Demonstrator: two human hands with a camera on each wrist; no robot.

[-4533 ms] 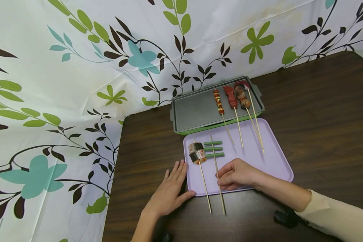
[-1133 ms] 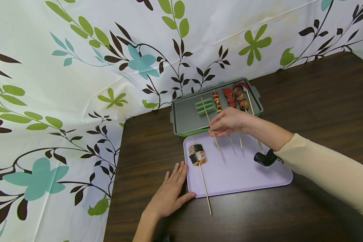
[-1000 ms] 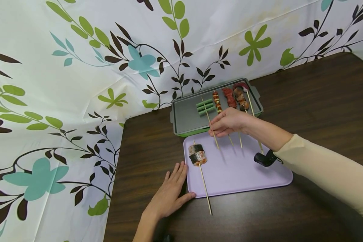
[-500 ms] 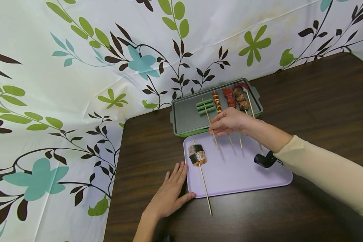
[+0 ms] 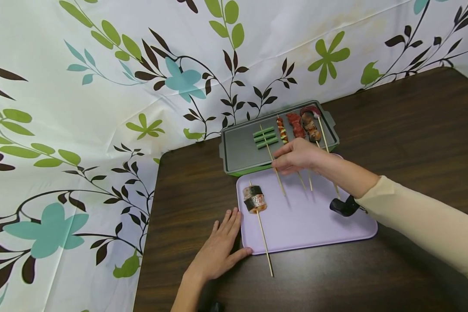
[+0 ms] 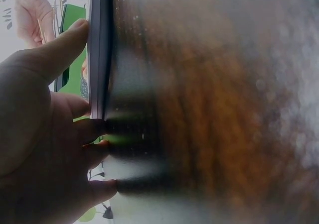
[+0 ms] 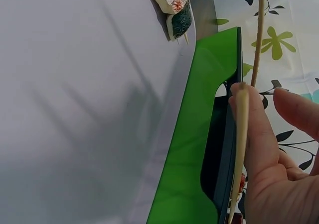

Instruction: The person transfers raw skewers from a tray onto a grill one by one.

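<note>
My right hand (image 5: 298, 156) is at the front of the grill, its fingertips by the stick of a green vegetable skewer (image 5: 266, 138) lying on the plate. In the right wrist view, thumb and index finger (image 7: 261, 134) stand apart, one stick (image 7: 258, 35) at the fingertip and another crossing before the fingers. My left hand (image 5: 217, 249) lies with straight fingers along the lilac tray's (image 5: 316, 225) left edge, thumb at its front corner. On the tray rests a fish skewer (image 5: 255, 200) with black bands. The left wrist view shows the left hand (image 6: 45, 134) against the tray edge.
The green-sided grill plate (image 5: 239, 149) also bears a small red-and-yellow skewer (image 5: 282, 130), a red meat skewer (image 5: 295, 125), a browned meat skewer (image 5: 311, 126) and a dark red tentacle-like skewer (image 5: 312, 109). Their sticks overhang the tray. A patterned cloth (image 5: 257, 52) hangs behind.
The right hand carried the green skewer from tray to grill and its fingers have now loosened from it. The small red-and-yellow skewer has shifted slightly right. The left hand stayed put.
</note>
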